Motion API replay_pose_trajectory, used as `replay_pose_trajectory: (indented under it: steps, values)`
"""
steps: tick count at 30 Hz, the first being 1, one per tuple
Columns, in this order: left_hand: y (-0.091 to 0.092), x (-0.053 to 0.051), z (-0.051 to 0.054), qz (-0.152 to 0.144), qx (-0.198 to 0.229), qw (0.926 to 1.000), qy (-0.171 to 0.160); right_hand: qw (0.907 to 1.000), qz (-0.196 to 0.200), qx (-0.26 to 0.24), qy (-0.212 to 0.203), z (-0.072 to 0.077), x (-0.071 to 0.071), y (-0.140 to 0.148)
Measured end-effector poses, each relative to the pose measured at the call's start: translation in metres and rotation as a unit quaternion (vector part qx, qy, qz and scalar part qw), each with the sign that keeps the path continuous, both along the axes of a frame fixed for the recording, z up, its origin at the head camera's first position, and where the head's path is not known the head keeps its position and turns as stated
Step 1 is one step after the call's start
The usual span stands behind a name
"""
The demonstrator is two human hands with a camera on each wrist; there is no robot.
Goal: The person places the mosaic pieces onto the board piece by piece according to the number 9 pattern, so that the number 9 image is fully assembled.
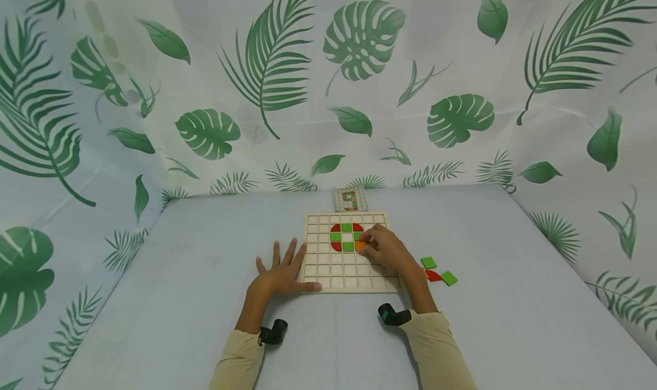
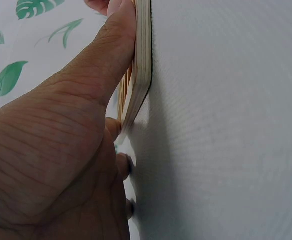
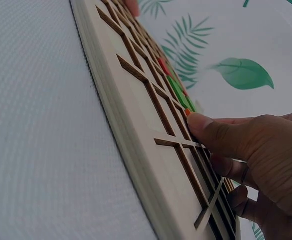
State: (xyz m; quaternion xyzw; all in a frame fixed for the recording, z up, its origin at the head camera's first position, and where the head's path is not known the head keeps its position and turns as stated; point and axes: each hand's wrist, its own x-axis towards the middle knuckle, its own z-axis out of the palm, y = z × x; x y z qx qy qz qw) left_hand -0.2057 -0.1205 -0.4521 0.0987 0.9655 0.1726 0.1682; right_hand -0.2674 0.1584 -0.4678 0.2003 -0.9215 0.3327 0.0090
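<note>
A wooden grid board lies on the table. Red and green tiles fill several of its cells in a ring, among them a green tile at the top and a red tile at lower left. My right hand pinches an orange tile between thumb and index finger at the ring's lower right cell. In the right wrist view, only a sliver of that orange tile shows by the thumb. My left hand is spread at the board's left edge, its thumb resting on the near left corner.
Right of the board, partly behind the right forearm, lie loose tiles: a green tile, another green tile and a red tile. Beyond the board's far edge is a pattern card. Leaf-printed cloth encloses the back and sides.
</note>
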Motion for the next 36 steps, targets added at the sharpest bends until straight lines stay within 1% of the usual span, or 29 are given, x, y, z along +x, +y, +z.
replay_pose_trajectory:
  steps: [4, 12, 23, 30, 36]
  values:
    - [-0.0001, 0.0001, -0.0001, 0.0, -0.001, 1.0, -0.001, 1.0, 0.002, -0.006, 0.0, -0.0013, -0.0003, 0.0005]
    - [0.0002, 0.0001, -0.0012, 0.0, -0.002, 1.0, 0.0, 0.9999, 0.01, -0.002, -0.002, -0.0024, -0.0003, 0.0017]
    - [0.0005, -0.0002, -0.0009, 0.0, -0.001, 1.0, 0.0, 0.9999, 0.012, 0.002, 0.004, -0.0008, -0.0001, 0.0015]
    - [0.0006, -0.0003, -0.0005, 0.001, 0.0, 1.0, 0.001, 0.9999, 0.008, -0.008, -0.006, 0.0017, 0.0018, 0.001]
    - [0.0001, -0.0006, -0.0007, -0.002, -0.001, 1.0, 0.003, 0.9999, 0.014, -0.008, -0.002, 0.0014, 0.0009, 0.0013]
